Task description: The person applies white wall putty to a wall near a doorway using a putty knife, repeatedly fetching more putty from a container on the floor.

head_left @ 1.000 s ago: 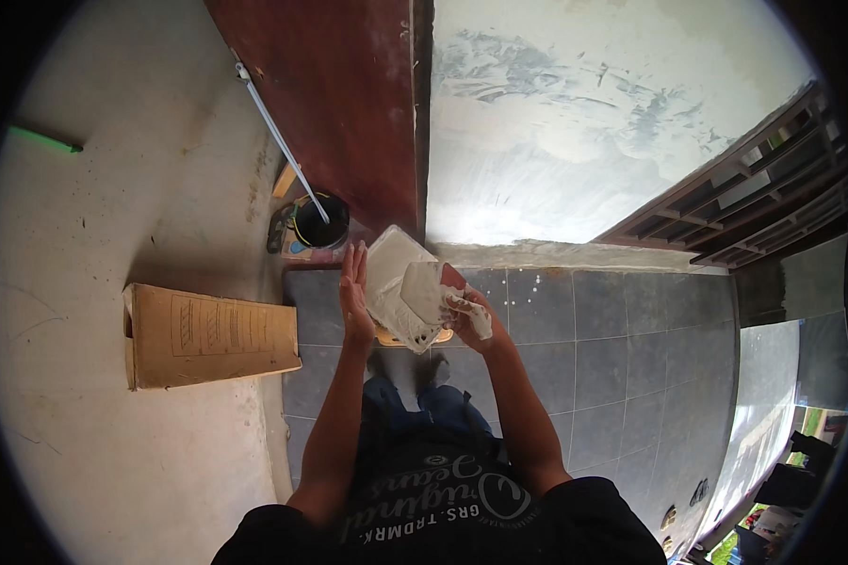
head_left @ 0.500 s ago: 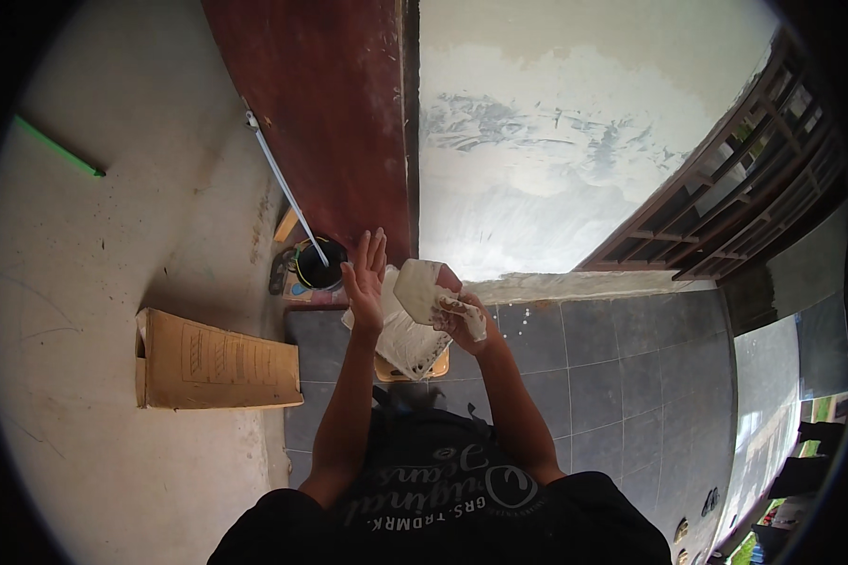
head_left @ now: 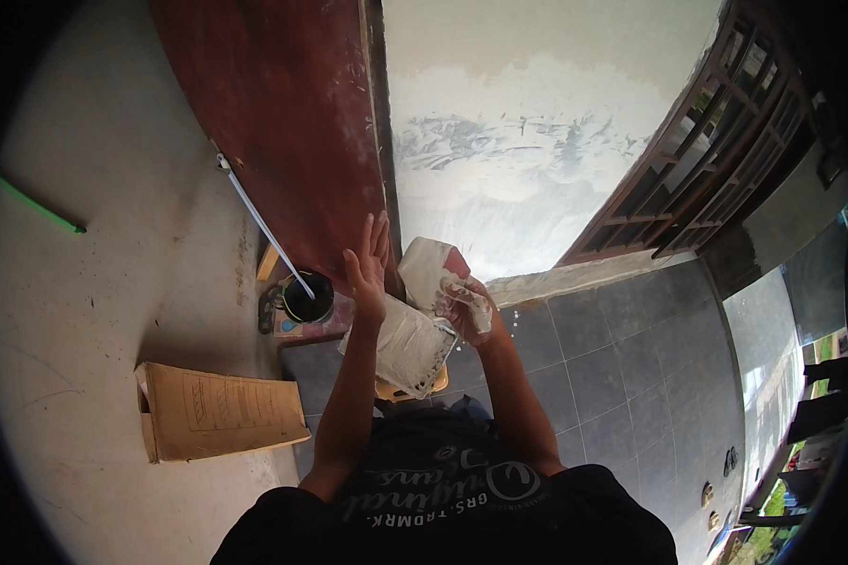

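I see my left hand (head_left: 367, 268) spread flat under the plaster-smeared board (head_left: 403, 345), right hand (head_left: 466, 306) gripping the trowel (head_left: 429, 268) just above it.

House under renovation, porch area: half-skimmed plaster wall (head_left: 499, 160), dark red wooden door (head_left: 292, 122), wooden window grille (head_left: 716, 160), grey tiled floor (head_left: 612, 367), black bucket (head_left: 308, 299), cardboard box (head_left: 217, 410).
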A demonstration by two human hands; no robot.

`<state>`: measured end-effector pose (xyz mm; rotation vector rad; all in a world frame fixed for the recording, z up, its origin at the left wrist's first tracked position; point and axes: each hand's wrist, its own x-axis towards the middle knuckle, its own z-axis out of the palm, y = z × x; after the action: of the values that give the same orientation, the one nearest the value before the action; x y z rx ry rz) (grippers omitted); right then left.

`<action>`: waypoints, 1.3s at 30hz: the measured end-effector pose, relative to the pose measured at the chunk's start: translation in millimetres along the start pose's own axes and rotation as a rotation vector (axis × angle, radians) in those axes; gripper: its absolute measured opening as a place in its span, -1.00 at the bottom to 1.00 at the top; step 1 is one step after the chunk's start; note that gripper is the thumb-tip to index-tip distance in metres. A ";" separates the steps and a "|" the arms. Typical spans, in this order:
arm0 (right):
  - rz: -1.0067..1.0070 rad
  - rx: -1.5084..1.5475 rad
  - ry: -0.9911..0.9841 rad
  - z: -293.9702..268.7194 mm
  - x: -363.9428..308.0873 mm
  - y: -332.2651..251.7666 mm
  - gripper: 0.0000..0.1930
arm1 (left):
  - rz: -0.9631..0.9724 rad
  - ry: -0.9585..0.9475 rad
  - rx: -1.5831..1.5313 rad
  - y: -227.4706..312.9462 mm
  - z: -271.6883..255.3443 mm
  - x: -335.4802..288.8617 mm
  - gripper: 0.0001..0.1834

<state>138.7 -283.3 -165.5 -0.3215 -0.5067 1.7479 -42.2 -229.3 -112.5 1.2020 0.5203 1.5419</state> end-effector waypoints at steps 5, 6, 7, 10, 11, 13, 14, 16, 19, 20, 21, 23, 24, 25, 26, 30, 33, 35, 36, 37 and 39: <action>-0.055 0.033 0.059 2.6 2.2 -10.7 -0.76 | -0.006 -0.028 -0.087 -6.1 17.2 11.9 -0.11; -0.063 0.053 0.081 3.3 3.2 -12.9 -0.76 | 0.000 -0.042 -0.130 -8.5 21.2 14.6 -0.11; -0.073 0.074 0.101 7.6 5.7 -15.8 -0.76 | 0.007 -0.049 -0.133 -11.9 23.0 16.5 -0.11; -0.131 0.044 0.124 20.2 11.7 -28.8 -0.76 | 0.015 -0.138 -0.098 -19.3 35.3 22.4 -0.13; -0.145 -0.037 0.029 14.3 16.6 -38.1 -0.76 | 0.012 -0.144 -0.078 -20.2 43.5 26.1 -0.13; -0.156 0.002 0.004 13.9 21.3 -60.5 -0.78 | 0.032 -0.157 -0.057 -23.9 59.5 38.6 -0.13; -0.156 0.047 -0.013 15.2 23.4 -71.9 -0.78 | 0.040 -0.166 -0.058 -25.8 67.0 44.3 -0.13; -0.190 0.038 -0.010 21.9 23.8 -94.6 -0.78 | 0.054 -0.119 -0.013 -28.9 81.9 53.5 -0.12; -0.224 0.029 0.012 23.5 25.5 -127.1 -0.75 | 0.075 -0.133 -0.019 -40.6 99.6 71.6 -0.13; -0.227 0.024 0.028 20.6 26.7 -138.1 -0.73 | 0.085 -0.135 -0.024 -43.4 108.1 78.0 -0.13; -0.251 0.039 0.024 12.1 30.1 -146.4 -0.73 | 0.100 -0.141 -0.029 -46.9 117.3 85.1 -0.14; -0.266 0.050 -0.006 1.4 35.4 -160.8 -0.73 | 0.116 -0.146 -0.023 -50.0 134.1 96.3 -0.15; -0.279 0.060 -0.035 -3.6 38.1 -167.7 -0.73 | 0.130 -0.150 -0.019 -51.6 141.2 100.7 -0.15; -0.275 0.060 -0.038 -5.9 41.4 -174.1 -0.73 | 0.132 -0.146 -0.016 -53.0 146.3 104.6 -0.15; -0.269 0.044 -0.050 -7.8 44.5 -180.1 -0.73 | 0.144 -0.140 -0.003 -54.5 150.7 107.9 -0.16; -0.288 0.028 -0.080 -13.1 56.9 -198.5 -0.73 | 0.172 -0.107 0.050 -61.2 160.1 120.5 -0.18; -0.281 0.001 -0.110 -22.6 74.0 -207.9 -0.73 | 0.251 -0.086 0.138 -69.2 151.2 132.5 -0.20; -0.297 0.003 -0.144 -15.8 84.9 -216.3 -0.73 | 0.348 -0.052 0.216 -63.6 149.0 143.9 -0.21; -0.319 0.006 -0.177 -11.6 90.9 -220.4 -0.73 | 0.445 -0.023 0.295 -59.5 146.8 151.8 -0.22; -0.355 -0.114 -0.036 14.2 92.2 -222.0 -0.85 | 0.541 0.013 0.382 -52.0 141.0 159.7 -0.23; -0.626 -0.385 -0.089 17.9 110.4 -233.3 -0.77 | 0.738 0.063 0.531 -38.9 142.3 180.1 -0.23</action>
<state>302.3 -137.6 -27.9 -0.3117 -0.9041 1.0555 114.1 -89.0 -12.2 1.8995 0.5815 2.1410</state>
